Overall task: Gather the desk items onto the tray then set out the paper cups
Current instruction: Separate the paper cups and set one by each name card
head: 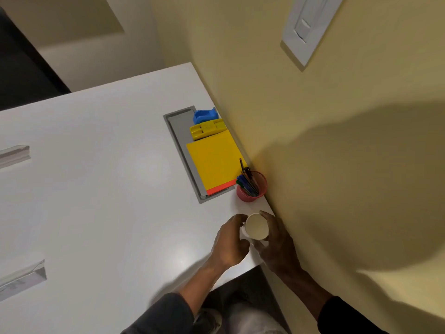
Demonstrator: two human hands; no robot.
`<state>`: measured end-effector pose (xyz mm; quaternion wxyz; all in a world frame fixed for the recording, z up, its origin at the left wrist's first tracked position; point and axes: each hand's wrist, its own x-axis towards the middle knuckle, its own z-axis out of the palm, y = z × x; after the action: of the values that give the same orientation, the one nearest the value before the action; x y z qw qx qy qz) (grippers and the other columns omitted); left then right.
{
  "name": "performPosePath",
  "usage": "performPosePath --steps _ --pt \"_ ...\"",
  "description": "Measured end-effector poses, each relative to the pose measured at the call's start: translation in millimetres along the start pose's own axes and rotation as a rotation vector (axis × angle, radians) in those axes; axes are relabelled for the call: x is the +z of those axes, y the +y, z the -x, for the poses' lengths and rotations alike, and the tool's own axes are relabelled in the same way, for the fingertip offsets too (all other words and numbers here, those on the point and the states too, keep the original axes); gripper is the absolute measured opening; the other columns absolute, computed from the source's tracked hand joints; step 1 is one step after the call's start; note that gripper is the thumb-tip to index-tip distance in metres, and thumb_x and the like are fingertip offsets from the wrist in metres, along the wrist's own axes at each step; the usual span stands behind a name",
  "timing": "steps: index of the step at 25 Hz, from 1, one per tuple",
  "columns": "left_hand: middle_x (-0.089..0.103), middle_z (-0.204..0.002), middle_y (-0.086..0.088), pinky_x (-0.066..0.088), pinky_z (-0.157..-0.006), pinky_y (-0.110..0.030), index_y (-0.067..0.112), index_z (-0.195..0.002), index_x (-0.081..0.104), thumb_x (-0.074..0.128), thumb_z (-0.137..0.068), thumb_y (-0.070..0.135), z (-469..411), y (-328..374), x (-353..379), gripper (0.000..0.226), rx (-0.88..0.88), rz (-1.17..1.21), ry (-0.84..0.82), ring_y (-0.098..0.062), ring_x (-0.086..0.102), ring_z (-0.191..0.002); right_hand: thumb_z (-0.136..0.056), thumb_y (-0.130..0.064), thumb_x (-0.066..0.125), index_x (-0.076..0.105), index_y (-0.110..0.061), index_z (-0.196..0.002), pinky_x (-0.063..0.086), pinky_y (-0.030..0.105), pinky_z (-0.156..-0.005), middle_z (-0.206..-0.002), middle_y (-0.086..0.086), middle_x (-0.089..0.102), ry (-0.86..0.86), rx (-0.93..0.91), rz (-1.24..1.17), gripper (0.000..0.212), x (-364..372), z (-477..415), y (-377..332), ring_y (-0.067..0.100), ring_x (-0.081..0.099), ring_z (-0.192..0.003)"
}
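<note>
A grey tray (179, 141) lies on the white desk against the yellow wall. On it are a blue tape dispenser (204, 115), a yellow stapler (206, 129) and a yellow notepad (213, 162) with an orange edge. Just below the tray stands a red mesh pen holder (250, 195) full of pens. Near the desk's front right corner a white paper cup (256, 226) is held between both hands. My left hand (230, 244) grips its left side and my right hand (277, 242) wraps its right side. Whether more cups are stacked under it is hidden.
The white desk (108, 177) spreads wide to the left. Two clear plastic objects (14, 154) (21, 279) sit near its left edge. The yellow wall (313, 141) runs along the desk's right side, with a white switch plate (309, 27) above.
</note>
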<state>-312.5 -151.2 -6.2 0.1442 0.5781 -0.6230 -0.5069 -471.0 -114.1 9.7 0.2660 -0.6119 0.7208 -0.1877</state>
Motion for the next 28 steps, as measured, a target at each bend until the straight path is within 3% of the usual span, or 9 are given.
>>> performPosePath --steps 6,12,15,18,22,28 --pt "0.064 -0.143 0.017 0.047 -0.101 -0.021 0.037 -0.14 0.052 0.085 -0.077 0.022 69.4 -28.1 -48.4 0.073 -0.034 -0.042 0.156 -0.011 0.062 -0.128 -0.073 -0.032 0.092 0.052 -0.012 -0.142 0.061 0.035 -0.092 -0.137 0.003 0.06 -0.185 -0.173 -0.071 0.083 -4.4 10.9 -62.8 0.018 0.061 -0.119" --pt "0.067 -0.131 0.017 0.06 -0.09 -0.036 0.041 -0.131 0.047 0.088 -0.077 0.04 142.9 -47.8 -84.1 0.069 -0.051 -0.046 0.338 -0.012 0.066 -0.112 -0.073 -0.034 0.092 0.053 -0.014 -0.139 0.061 0.026 -0.087 -0.132 -0.001 0.063 -0.335 -0.288 -0.165 0.079 9.9 40.1 -126.4 0.012 0.064 -0.109" --pt "0.067 -0.125 0.02 0.06 -0.086 -0.033 0.048 -0.125 0.044 0.086 -0.076 0.048 175.0 -53.4 -93.3 0.065 -0.111 -0.003 0.467 -0.009 0.066 -0.107 -0.074 -0.033 0.092 0.056 -0.012 -0.136 0.063 0.029 -0.083 -0.128 0.0 0.065 -0.383 -0.376 -0.207 0.075 16.6 59.0 -156.9 0.014 0.067 -0.106" --pt "0.067 -0.12 0.024 0.062 -0.084 -0.033 0.052 -0.122 0.044 0.085 -0.072 0.05 205.6 -62.1 -102.5 0.065 -0.165 0.063 0.579 -0.008 0.067 -0.105 -0.076 -0.028 0.09 0.062 -0.006 -0.129 0.064 0.029 -0.08 -0.124 0.004 0.069 -0.407 -0.485 -0.276 0.064 27.1 77.0 -178.4 0.018 0.069 -0.106" --pt "0.064 -0.123 0.024 0.06 -0.089 -0.033 0.051 -0.123 0.047 0.079 -0.075 0.061 244.5 -70.3 -111.7 0.058 -0.191 0.15 0.766 -0.005 0.063 -0.109 -0.088 -0.037 0.079 0.075 -0.013 -0.113 0.059 0.025 -0.085 -0.118 -0.004 0.072 -0.444 -0.573 -0.335 0.035 37.5 92.0 -204.7 0.012 0.068 -0.109" --pt "0.059 -0.123 0.024 0.059 -0.094 -0.035 0.044 -0.128 0.05 0.079 -0.075 0.052 278.7 -84.2 -120.2 0.061 -0.306 0.212 0.898 -0.002 0.059 -0.111 -0.088 -0.016 0.081 0.081 -0.013 -0.103 0.061 0.031 -0.081 -0.119 0.0 0.069 -0.524 -0.788 -0.294 0.015 66.7 89.4 -229.9 0.012 0.068 -0.11"
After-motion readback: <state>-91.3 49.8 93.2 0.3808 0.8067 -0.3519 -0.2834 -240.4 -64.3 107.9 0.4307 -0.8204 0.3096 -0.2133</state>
